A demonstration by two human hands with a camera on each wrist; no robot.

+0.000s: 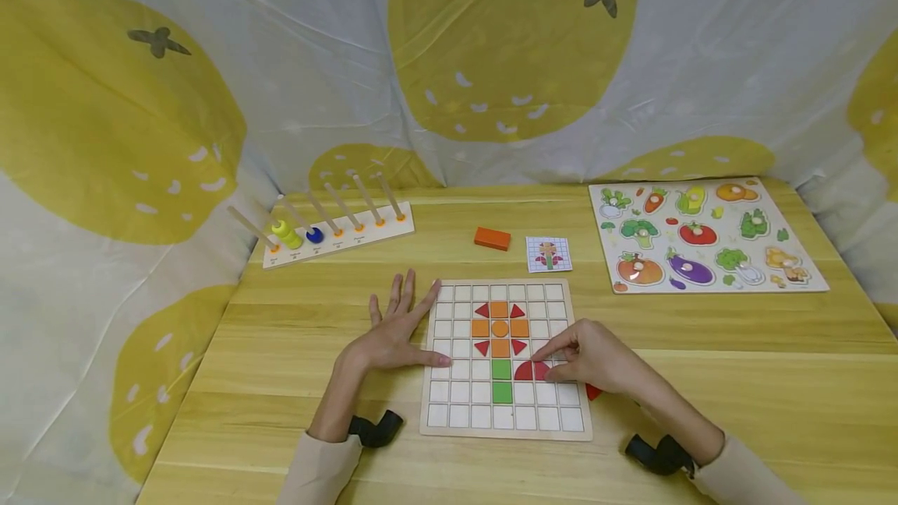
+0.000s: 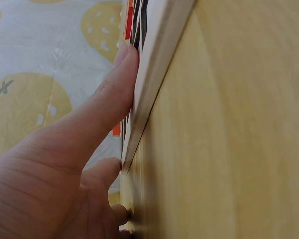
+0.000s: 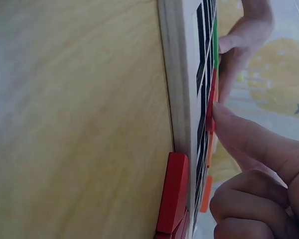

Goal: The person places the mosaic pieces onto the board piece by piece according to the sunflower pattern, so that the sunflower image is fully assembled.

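Right hand (image 1: 592, 361): fingers pinch red piece (image 1: 532, 370) over board (image 1: 505, 431). Left hand (image 1: 396, 333): flat, open, steadying edge. I judge it could jam tilted in its cell.

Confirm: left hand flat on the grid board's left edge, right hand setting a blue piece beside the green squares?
Not quite: the piece is red, not blue. In the head view the right hand holds a red quarter-circle piece beside the green squares. The rest holds: the left hand lies flat on the left edge of the grid board.
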